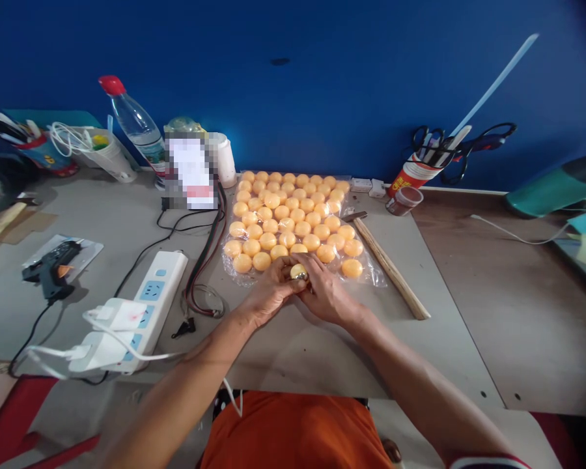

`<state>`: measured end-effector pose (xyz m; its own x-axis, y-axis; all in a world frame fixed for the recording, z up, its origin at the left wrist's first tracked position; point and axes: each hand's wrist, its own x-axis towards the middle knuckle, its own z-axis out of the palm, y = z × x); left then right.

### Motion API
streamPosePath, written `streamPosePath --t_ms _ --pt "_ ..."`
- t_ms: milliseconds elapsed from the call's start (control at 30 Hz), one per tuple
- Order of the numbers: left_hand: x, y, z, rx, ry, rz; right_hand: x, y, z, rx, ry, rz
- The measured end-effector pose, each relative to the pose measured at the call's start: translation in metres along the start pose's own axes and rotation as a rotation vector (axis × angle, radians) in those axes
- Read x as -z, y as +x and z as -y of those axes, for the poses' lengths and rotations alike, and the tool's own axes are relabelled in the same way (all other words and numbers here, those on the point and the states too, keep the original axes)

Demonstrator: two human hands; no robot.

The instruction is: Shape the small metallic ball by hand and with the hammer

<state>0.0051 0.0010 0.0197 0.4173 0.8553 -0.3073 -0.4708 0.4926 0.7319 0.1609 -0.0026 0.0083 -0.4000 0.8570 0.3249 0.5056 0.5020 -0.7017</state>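
Between the fingers of both hands sits a yellow-orange ball with a shiny metallic part on its near side. My left hand closes around it from the left, and my right hand grips it from the right. Fingers cover most of the ball, so I cannot make out the metal part's kind. Just beyond my hands, many similar yellow-orange balls lie in rows on clear plastic wrap. A hammer with a wooden handle rests right of them.
At left are a white power strip with plugged-in adapters, a black glue gun and dark cables. A phone, a red-capped bottle and a white container stand behind. A tool cup and a small jar are back right.
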Motion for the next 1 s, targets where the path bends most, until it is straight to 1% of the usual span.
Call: streamPosePath --t_ms 100,233,333,467,567,667,767,867,1000 --pt "0.000 0.000 0.000 0.025 -0.017 0.023 0.001 0.001 0.002 0.000 0.025 -0.012" --pt "0.000 0.000 -0.002 0.014 -0.062 0.103 0.001 0.000 0.004 -0.022 0.060 -0.055" --pt "0.000 0.000 -0.002 0.034 -0.085 0.089 -0.003 -0.001 0.001 0.029 0.064 -0.082" --pt "0.000 0.000 -0.002 0.054 -0.126 0.050 -0.007 -0.001 -0.002 0.066 0.063 -0.068" --pt "0.000 0.000 -0.003 0.055 -0.169 0.072 -0.005 -0.001 -0.003 0.088 0.084 -0.070" --pt "0.002 0.000 -0.004 0.092 -0.194 0.131 0.001 -0.001 -0.004 0.124 0.110 -0.036" --pt "0.006 0.000 -0.005 0.134 -0.182 0.175 0.006 -0.003 -0.006 0.164 0.112 0.031" --pt "0.009 0.001 -0.004 0.144 -0.169 0.190 0.008 -0.004 -0.007 0.177 0.107 0.078" --pt "0.008 0.001 -0.001 0.128 -0.147 0.191 0.009 -0.003 -0.007 0.160 0.142 0.092"
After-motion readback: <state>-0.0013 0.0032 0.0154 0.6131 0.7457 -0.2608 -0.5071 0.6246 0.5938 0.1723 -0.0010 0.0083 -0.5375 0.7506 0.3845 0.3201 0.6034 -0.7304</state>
